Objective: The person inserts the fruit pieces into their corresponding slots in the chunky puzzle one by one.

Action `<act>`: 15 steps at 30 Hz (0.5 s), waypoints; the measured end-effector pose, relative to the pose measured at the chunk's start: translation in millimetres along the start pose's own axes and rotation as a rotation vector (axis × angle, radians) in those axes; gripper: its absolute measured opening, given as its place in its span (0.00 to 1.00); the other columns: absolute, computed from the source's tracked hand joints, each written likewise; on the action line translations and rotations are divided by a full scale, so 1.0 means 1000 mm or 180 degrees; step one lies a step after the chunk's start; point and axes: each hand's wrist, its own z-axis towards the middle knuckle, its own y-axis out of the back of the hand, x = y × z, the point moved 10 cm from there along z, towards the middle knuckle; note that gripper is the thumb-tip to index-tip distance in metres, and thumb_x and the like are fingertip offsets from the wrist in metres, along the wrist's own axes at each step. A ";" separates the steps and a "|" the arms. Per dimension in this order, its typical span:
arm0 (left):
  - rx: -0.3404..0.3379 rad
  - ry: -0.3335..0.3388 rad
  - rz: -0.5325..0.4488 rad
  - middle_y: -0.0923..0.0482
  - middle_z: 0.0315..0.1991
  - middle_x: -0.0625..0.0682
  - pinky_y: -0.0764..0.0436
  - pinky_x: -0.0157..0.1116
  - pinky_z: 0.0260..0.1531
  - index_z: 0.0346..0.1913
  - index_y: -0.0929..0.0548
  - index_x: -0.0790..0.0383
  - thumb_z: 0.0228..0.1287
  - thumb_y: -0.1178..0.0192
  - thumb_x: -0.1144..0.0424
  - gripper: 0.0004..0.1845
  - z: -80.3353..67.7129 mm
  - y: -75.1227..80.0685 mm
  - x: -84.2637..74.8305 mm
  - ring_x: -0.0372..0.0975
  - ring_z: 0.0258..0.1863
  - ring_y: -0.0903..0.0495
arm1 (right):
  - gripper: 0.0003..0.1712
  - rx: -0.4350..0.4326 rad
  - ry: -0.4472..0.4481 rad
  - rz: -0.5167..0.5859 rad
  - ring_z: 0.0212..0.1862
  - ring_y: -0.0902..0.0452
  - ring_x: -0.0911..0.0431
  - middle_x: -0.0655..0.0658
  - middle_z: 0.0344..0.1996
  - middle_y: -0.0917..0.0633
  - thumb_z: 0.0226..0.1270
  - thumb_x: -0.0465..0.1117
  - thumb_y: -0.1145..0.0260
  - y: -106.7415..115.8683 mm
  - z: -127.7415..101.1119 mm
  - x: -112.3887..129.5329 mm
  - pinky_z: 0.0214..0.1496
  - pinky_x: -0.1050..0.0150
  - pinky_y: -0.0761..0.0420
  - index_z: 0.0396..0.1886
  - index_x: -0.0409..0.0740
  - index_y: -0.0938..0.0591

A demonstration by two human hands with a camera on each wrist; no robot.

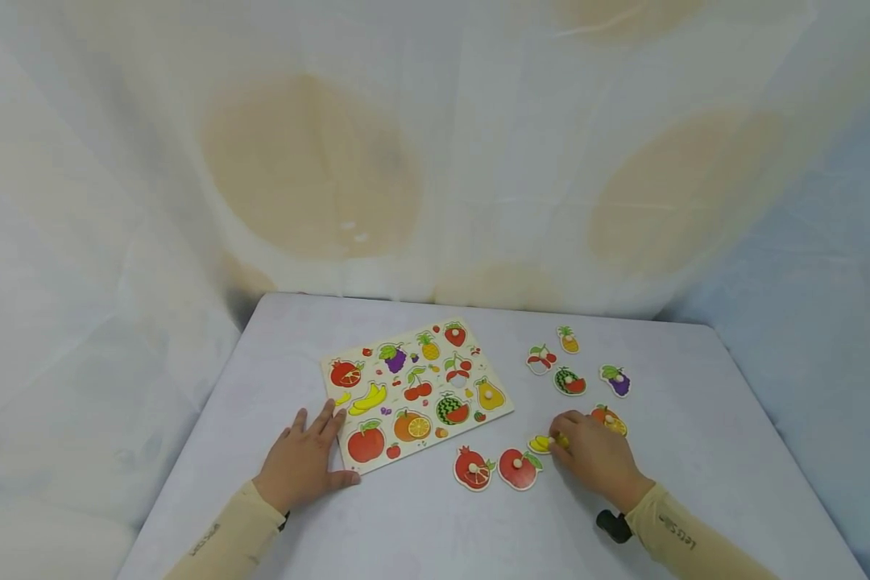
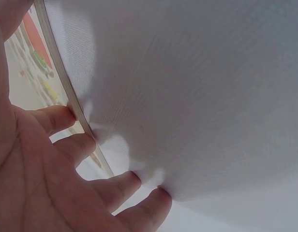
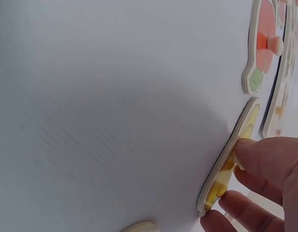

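A wooden fruit puzzle board (image 1: 435, 371) lies slanted on the table, a knobbed pear piece (image 1: 490, 395) at its right side. My left hand (image 1: 306, 457) rests at the board's left edge with fingers spread; in the left wrist view, fingertips (image 2: 67, 116) touch that edge. With thumb and fingers, my right hand (image 1: 596, 455) pinches the banana piece (image 1: 540, 444), and its knob is hidden. The right wrist view shows this banana piece (image 3: 217, 187) low over the cloth, one long edge tipped towards the camera. Just left of it lies a red apple piece (image 1: 516, 470).
Beside the apple is a pomegranate piece (image 1: 473, 470). An orange piece (image 1: 610, 419) lies just beyond my right hand. Farther back are watermelon (image 1: 569, 382), cherry (image 1: 540, 360), pineapple (image 1: 569, 340) and grape (image 1: 615, 380) pieces. Curtains (image 1: 435, 161) hang behind the table.
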 end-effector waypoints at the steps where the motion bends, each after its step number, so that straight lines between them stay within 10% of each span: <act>1: 0.0000 0.0005 -0.0001 0.44 0.76 0.61 0.35 0.68 0.58 0.75 0.36 0.60 0.47 0.30 0.30 0.57 0.000 0.000 0.000 0.72 0.68 0.44 | 0.11 -0.0002 0.0017 0.0004 0.45 0.17 0.49 0.45 0.47 0.15 0.58 0.49 0.23 0.001 0.001 0.001 0.39 0.53 0.14 0.37 0.52 0.14; 15: -0.0049 0.0038 0.0035 0.44 0.77 0.59 0.33 0.67 0.58 0.76 0.36 0.58 0.45 0.31 0.28 0.58 0.003 -0.004 0.003 0.71 0.68 0.43 | 0.11 -0.0135 0.0219 -0.0031 0.41 0.17 0.53 0.48 0.47 0.15 0.58 0.49 0.23 0.019 0.020 0.008 0.33 0.58 0.16 0.37 0.54 0.15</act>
